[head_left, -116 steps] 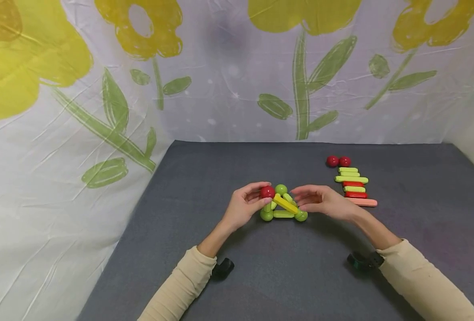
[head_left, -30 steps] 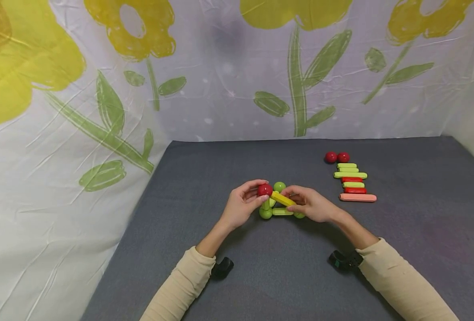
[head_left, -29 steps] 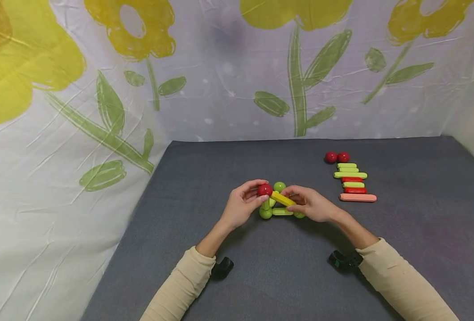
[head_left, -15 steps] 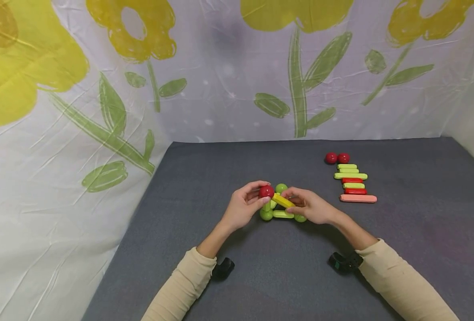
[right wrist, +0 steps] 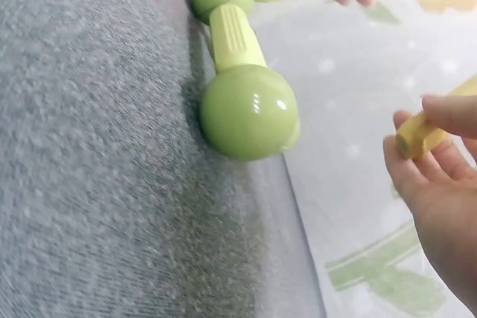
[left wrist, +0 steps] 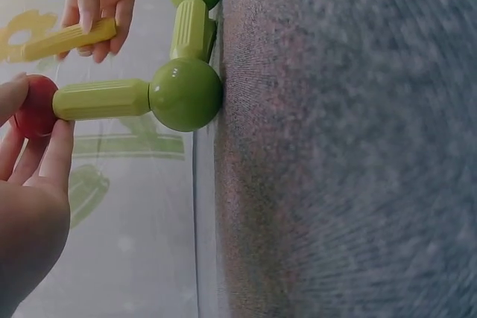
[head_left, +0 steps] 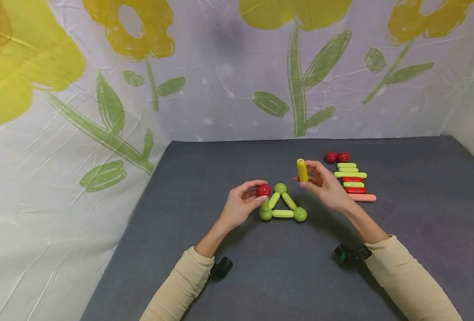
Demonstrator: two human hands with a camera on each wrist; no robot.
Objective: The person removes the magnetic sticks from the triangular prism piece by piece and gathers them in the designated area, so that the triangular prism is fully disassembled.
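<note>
A triangle of green balls (head_left: 300, 214) and light green rods (head_left: 282, 214) lies flat on the dark table. From its near left ball (left wrist: 186, 94) an upright light green rod (left wrist: 104, 100) rises, with a red ball (head_left: 263, 190) on top. My left hand (head_left: 241, 203) pinches that red ball between thumb and fingers. Up and to the right of the triangle, my right hand (head_left: 325, 185) holds a yellow rod (head_left: 302, 170) in the air, one hollow end showing. In the left wrist view the yellow rod (left wrist: 71, 39) is apart from the red ball.
At the back right lie two loose red balls (head_left: 336, 157). In front of them is a column of light green rods (head_left: 350, 175), red rods (head_left: 355, 190) and a pink rod (head_left: 363, 197). A flower-printed cloth (head_left: 220, 89) hangs behind the table (head_left: 237, 276).
My right hand has drawn the yellow rod away from the red ball, lifting it up and to the right and turning it upright. My left hand keeps its grip on the red ball.
</note>
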